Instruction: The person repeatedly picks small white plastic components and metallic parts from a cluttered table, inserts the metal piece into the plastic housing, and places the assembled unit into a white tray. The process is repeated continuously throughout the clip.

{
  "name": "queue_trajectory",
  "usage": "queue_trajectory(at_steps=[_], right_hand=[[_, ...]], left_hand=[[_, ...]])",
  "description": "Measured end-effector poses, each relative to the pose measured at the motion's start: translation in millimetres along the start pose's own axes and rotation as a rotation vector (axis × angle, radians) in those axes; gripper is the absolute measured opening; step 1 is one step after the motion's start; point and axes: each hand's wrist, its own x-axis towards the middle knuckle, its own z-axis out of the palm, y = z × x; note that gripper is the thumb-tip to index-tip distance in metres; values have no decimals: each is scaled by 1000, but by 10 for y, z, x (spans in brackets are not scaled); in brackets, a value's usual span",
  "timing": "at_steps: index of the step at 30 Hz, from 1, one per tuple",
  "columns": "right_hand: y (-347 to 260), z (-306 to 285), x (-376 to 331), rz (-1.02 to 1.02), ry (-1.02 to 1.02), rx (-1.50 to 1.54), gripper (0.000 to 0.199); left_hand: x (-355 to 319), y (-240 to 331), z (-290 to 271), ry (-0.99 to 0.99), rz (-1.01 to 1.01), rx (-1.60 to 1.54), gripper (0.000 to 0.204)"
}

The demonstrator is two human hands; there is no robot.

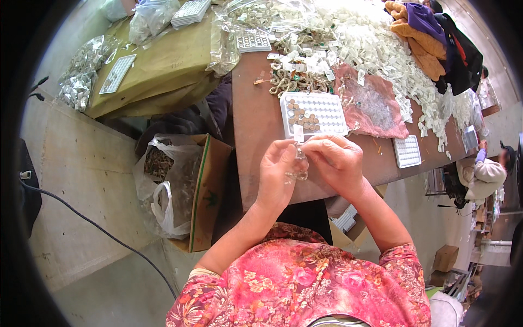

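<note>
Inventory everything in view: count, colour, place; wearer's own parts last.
table: 1, brown, centre
tagged clear piece: 1, transparent and white, held at centre
disc tray: 1, white, on table
discs: many, brown, in disc tray
cloth: 1, red, right of disc tray
cord bundles: several, beige, beyond disc tray
white pieces: countless, white, across table
olive sheet: 1, olive, upper left
other trays: several, white, table and olive sheet
clothing pile: 1, purple, orange, black, upper right
boxes: at least 3, brown, both sides
plastic bags: several, clear, mainly left
cable: 1, black, lower left
co-worker: at least 1, pale top, far right
left hand: 1, bare, centre
right hand: 1, bare, centre
garment: 1, red floral, bottom
</note>
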Motion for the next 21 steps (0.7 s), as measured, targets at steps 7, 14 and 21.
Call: queue_trajectory(at_steps=[7,14,21], right_hand=[[0,37,-15,-100,65,-75,15],[-25,-26,59,-167,8,-270,19],[-27,60,-24,84,86,22,19]], left_hand=[[-17,16,7,2,-27,44,15],[16,16,26,29,-44,11,16],[18,7,-37,-53,-50,12,17]])
